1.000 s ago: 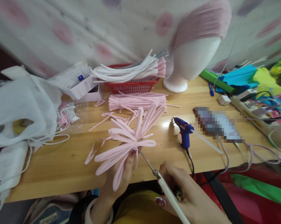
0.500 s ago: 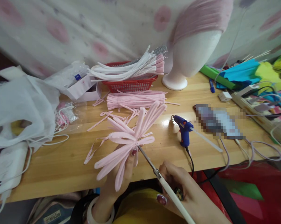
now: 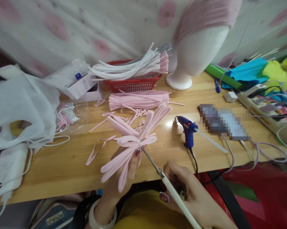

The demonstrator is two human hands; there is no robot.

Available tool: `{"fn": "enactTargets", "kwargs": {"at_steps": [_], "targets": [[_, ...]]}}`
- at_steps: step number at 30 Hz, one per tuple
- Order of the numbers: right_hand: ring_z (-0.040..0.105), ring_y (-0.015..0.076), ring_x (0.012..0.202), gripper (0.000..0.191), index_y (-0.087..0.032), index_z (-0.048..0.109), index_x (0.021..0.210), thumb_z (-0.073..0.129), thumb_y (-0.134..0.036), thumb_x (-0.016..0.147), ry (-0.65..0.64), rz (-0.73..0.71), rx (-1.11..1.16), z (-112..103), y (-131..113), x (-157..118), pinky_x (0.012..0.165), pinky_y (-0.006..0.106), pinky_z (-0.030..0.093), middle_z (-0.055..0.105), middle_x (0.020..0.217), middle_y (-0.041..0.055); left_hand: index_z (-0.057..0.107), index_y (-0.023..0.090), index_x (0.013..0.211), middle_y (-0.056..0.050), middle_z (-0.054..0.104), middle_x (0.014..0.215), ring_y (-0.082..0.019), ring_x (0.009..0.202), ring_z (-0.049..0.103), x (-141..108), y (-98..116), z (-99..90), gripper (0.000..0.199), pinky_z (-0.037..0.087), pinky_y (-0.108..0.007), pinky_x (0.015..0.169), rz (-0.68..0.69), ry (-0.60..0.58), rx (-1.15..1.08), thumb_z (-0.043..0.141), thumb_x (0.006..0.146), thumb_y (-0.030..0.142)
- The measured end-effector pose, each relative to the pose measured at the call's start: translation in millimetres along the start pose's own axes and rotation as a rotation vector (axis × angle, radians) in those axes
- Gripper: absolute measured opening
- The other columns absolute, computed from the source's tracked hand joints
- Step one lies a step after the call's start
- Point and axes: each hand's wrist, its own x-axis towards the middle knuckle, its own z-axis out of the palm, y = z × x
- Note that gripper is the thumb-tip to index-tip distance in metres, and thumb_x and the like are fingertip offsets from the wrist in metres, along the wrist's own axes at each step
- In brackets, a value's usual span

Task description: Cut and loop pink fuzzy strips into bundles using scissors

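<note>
My left hand (image 3: 125, 181), wearing a pale bangle, is closed around the underside of a pink pipe-cleaner flower (image 3: 130, 143). Its fuzzy loops fan outward and hide most of my fingers; the thumb presses near the centre. My right hand (image 3: 185, 190) grips a tool with narrow metal jaws and a long white handle (image 3: 178, 198). The tool's tip meets the flower's middle, beside my left thumb; whether the jaws are closed on anything is too small to tell. Behind the flower lie a bundle of pink pipe cleaners (image 3: 138, 100) and several curled offcuts (image 3: 136, 117).
A blue glue gun (image 3: 188, 130) with its cord stands right of the flower. Behind are a red basket (image 3: 133, 86) of white pipe cleaners and a white mannequin head (image 3: 200, 51). A pink ribbon (image 3: 93, 154), white bag (image 3: 21, 108) and power strip (image 3: 260, 111) lie around.
The flower has turned slightly in my left hand, its left loops shifting right and upright loops leaning right. The tool's tip stays at the centre. The view has shifted slightly.
</note>
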Motion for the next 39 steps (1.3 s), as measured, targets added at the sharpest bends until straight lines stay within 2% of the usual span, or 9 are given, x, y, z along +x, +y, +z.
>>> {"fn": "enactTargets", "kwargs": {"at_steps": [4,6,11,14,19,23,30,35,39], "targets": [[0.037,0.0134,0.059,0.03,-0.025,0.042,0.074,0.069,-0.036,0.081,0.009,-0.028,0.008,0.0,0.0,0.6,0.052,0.027,0.03,0.043,0.067,-0.0068,0.077,0.019,0.098,-0.009,0.081,0.102,-0.023,0.101,0.076,-1.2,-1.1,0.9,0.024,0.061,-0.032,0.094,-0.063,-0.015,-0.081,0.055,0.1,0.028],[0.038,0.0136,0.059,0.029,-0.025,0.043,0.073,0.069,-0.036,0.081,0.013,-0.026,0.004,-0.1,0.3,1.4,0.051,0.027,0.03,0.044,0.067,-0.0064,0.077,0.02,0.097,-0.009,0.081,0.105,-0.023,0.104,0.076,-1.8,-1.8,1.9,0.023,0.06,-0.033,0.097,-0.085,-0.02,-0.102,0.056,0.1,0.028],[0.039,0.0138,0.059,0.025,-0.024,0.045,0.073,0.068,-0.033,0.081,0.012,-0.037,0.017,-0.8,0.2,3.5,0.052,0.027,0.03,0.046,0.066,-0.0058,0.077,0.023,0.097,-0.004,0.082,0.099,-0.022,0.094,0.078,-2.1,-2.6,3.2,0.024,0.063,-0.033,0.091,-0.068,-0.003,-0.108,0.054,0.101,0.029],[0.039,0.0135,0.058,0.026,-0.024,0.047,0.073,0.069,-0.034,0.081,0.026,-0.06,0.035,-0.6,-0.2,3.7,0.051,0.027,0.029,0.046,0.066,-0.0059,0.077,0.024,0.098,-0.005,0.082,0.1,-0.023,0.094,0.078,-0.7,-1.1,2.8,0.023,0.063,-0.036,0.093,-0.083,-0.014,-0.115,0.054,0.101,0.029],[0.037,0.0126,0.057,0.031,-0.024,0.047,0.074,0.074,-0.036,0.081,0.023,-0.045,0.095,0.6,1.3,4.2,0.05,0.026,0.029,0.045,0.066,-0.0064,0.077,0.026,0.098,-0.004,0.082,0.1,-0.024,0.095,0.078,2.6,1.3,0.5,0.023,0.064,-0.037,0.089,-0.108,-0.028,-0.116,0.055,0.1,0.027],[0.038,0.0123,0.056,0.033,-0.024,0.047,0.074,0.078,-0.034,0.08,0.011,-0.043,0.116,1.5,3.2,5.3,0.05,0.026,0.029,0.046,0.065,-0.0063,0.078,0.024,0.1,-0.006,0.082,0.102,-0.026,0.1,0.076,-0.4,-3.5,-0.4,0.023,0.061,-0.041,0.095,-0.089,-0.03,-0.038,0.056,0.1,0.032],[0.037,0.0123,0.057,0.029,-0.024,0.045,0.073,0.071,-0.031,0.082,0.038,-0.06,0.029,4.6,4.7,5.8,0.051,0.026,0.027,0.043,0.065,-0.0069,0.079,0.018,0.107,-0.01,0.083,0.102,-0.026,0.101,0.077,-3.7,-8.4,2.7,0.028,0.061,-0.036,0.093,-0.034,0.032,0.048,0.058,0.099,0.035],[0.036,0.011,0.054,0.024,-0.024,0.043,0.072,0.066,-0.023,0.077,0.028,-0.039,0.017,6.3,5.7,7.1,0.048,0.025,0.025,0.041,0.063,-0.008,0.078,0.023,0.104,-0.005,0.083,0.102,-0.023,0.095,0.078,4.6,-7.5,0.8,0.023,0.061,-0.033,0.091,-0.01,-0.025,-0.029,0.055,0.1,0.026],[0.037,0.0103,0.053,0.021,-0.024,0.044,0.071,0.063,-0.016,0.071,0.024,-0.025,0.062,8.8,5.5,9.0,0.048,0.024,0.025,0.045,0.062,-0.0077,0.077,0.022,0.101,-0.005,0.081,0.093,-0.024,0.091,0.077,7.6,-7.2,-1.5,0.024,0.061,-0.035,0.087,-0.009,-0.056,-0.069,0.053,0.101,0.025]]}}
